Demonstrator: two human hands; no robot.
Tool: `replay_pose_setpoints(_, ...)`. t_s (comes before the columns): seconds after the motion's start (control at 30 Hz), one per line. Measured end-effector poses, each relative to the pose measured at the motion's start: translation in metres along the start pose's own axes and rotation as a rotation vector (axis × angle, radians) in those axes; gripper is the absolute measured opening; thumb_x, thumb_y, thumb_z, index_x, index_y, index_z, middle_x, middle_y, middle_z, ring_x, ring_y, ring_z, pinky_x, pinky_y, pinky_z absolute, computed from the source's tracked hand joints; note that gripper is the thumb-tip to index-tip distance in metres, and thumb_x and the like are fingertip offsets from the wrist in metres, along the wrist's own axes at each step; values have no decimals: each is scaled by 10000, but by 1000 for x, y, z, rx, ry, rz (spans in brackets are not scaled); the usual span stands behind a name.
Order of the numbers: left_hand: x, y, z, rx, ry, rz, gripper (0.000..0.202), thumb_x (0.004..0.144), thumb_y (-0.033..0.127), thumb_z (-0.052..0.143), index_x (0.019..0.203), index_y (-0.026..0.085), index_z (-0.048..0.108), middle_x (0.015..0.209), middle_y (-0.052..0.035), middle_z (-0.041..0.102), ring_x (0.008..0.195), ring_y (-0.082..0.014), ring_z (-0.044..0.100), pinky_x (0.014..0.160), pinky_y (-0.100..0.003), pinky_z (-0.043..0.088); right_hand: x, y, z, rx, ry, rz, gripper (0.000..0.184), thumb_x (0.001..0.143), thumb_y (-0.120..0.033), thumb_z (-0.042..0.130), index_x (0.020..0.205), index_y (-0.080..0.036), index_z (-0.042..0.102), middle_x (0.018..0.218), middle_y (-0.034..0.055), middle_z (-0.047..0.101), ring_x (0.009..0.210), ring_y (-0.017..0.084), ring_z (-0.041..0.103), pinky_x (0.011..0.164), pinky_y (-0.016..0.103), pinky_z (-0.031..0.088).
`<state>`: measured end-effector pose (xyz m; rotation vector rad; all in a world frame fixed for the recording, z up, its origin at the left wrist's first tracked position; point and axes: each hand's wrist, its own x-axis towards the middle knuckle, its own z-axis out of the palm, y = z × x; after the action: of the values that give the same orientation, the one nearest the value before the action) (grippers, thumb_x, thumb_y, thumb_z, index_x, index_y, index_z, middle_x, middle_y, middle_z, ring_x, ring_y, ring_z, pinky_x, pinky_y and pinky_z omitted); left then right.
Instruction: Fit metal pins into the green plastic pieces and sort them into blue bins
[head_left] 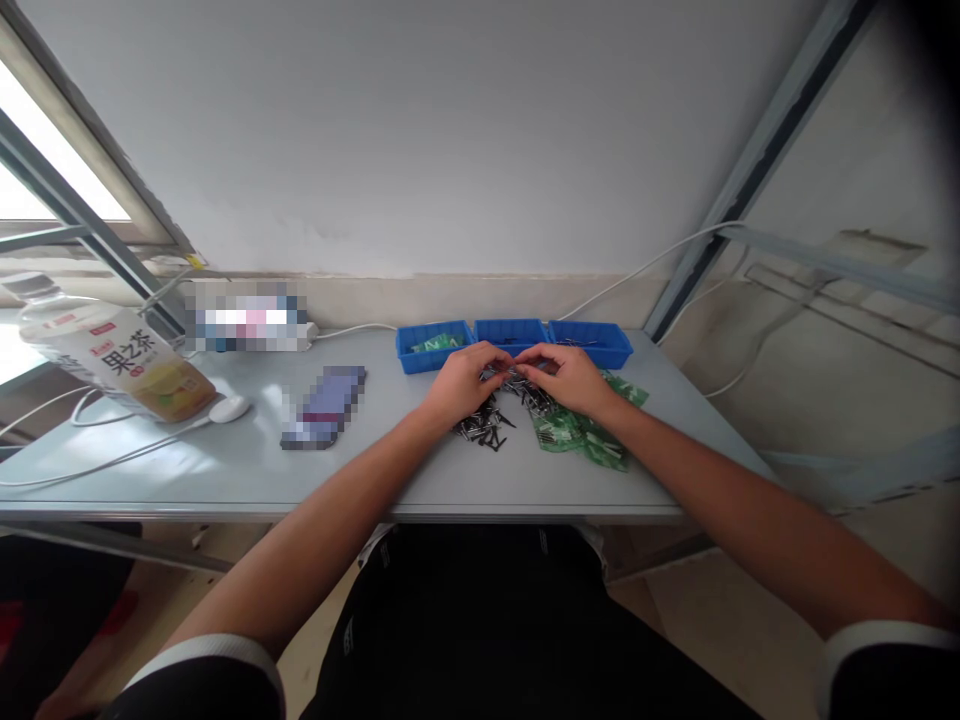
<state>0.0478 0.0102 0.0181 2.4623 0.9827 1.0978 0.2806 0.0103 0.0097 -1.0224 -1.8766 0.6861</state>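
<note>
My left hand (469, 382) and my right hand (568, 380) meet at the fingertips above a pile of dark screws (484, 428). Both are closed in a pinch; whatever sits between the fingers is too small to make out. More screws lie under the fingers, partly hidden. Green printed plastic packets (600, 448) spread beneath and beside my right hand. Just beyond the hands stand three blue bins in a row: the left bin (409, 361) holds green packets, the middle bin (511, 328) is partly covered by my fingers, and the right bin (616, 350) has a few thin pieces inside.
A large drink bottle (124, 360) leans at the table's left, near a white cable with a round end (229, 408). A blurred bluish flat item (326, 408) lies left of my arm. Metal frame posts (686, 270) and a wall bound the table (390, 470).
</note>
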Motion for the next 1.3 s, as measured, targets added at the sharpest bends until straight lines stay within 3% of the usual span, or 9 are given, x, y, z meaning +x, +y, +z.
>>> replay_pose_setpoints(0.2, 0, 3, -2, -16, 2, 29, 126, 991, 251, 669, 1086, 205, 738, 1081, -68, 757, 1001, -196, 716, 935, -345, 589, 0, 6, 6, 186, -34, 104, 220, 852, -417, 812, 978, -238, 789, 859, 40, 796, 743, 213, 727, 648, 339, 614)
replay_pose_setpoints(0.4, -1, 3, -2, 92, 57, 17, 380, 985, 373, 700, 1337, 231, 712, 1340, -123, 679, 1293, -274, 628, 1131, -440, 516, 5, 6, 1, 196, 86, 115, 237, 803, -424, 861, 897, -225, 772, 838, 47, 771, 726, 197, 692, 569, 299, 589)
replay_pose_setpoints(0.53, -1, 2, 0, 84, -22, 0, 414, 1051, 365, 581, 1429, 223, 670, 1223, -96, 764, 1194, -265, 674, 1113, -452, 518, 6, 8, -3, 208, 150, 107, 255, 821, -442, 846, 913, -218, 764, 852, 64, 756, 758, 199, 682, 530, 273, 553)
replay_pose_setpoints(0.6, -1, 1, 1, 43, -63, 29, 407, 1075, 305, 504, 1438, 218, 664, 1266, -88, 773, 1214, -255, 681, 1126, -443, 514, 6, 9, -2, 184, 140, 94, 244, 833, -431, 836, 919, -215, 759, 867, 67, 763, 773, 198, 689, 567, 278, 561)
replay_pose_setpoints(0.77, -1, -1, 3, -2, -78, 20, 368, 1069, 277, 495, 1361, 221, 710, 1363, -79, 745, 1288, -250, 672, 1149, -428, 513, 4, 6, 2, 155, 103, 66, 261, 801, -419, 872, 897, -213, 741, 868, 47, 769, 787, 190, 706, 727, 318, 595)
replay_pose_setpoints(0.9, -1, 1, 3, -60, -54, -31, 343, 1041, 321, 578, 1337, 215, 716, 1346, -86, 750, 1219, -239, 712, 1031, -374, 584, 2, -1, 3, 156, 67, 77, 281, 815, -454, 864, 872, -218, 723, 825, 38, 747, 751, 187, 682, 658, 305, 572)
replay_pose_setpoints(1.07, -1, -1, 4, -144, 35, -142, 300, 1004, 398, 666, 1215, 204, 755, 1188, -76, 799, 1036, -211, 763, 954, -349, 616, 0, -7, 2, 196, 65, 96, 292, 893, -517, 781, 888, -232, 716, 791, 36, 726, 695, 188, 663, 561, 294, 549)
replay_pose_setpoints(1.2, -1, -5, 6, -151, 32, -171, 199, 941, 269, 703, 1110, 189, 771, 1055, -58, 814, 914, -189, 769, 861, -316, 624, 0, -7, 0, 131, 138, 46, 295, 902, -518, 771, 910, -227, 721, 847, 51, 749, 744, 211, 693, 585, 311, 563)
replay_pose_setpoints(1.3, 0, -5, 6, -92, -8, -159, 171, 885, 151, 671, 997, 195, 792, 1012, -30, 813, 845, -166, 753, 804, -289, 605, -1, -9, -2, -40, 182, -83, 207, 937, -429, 741, 965, -224, 741, 934, 61, 766, 791, 215, 703, 678, 340, 586)
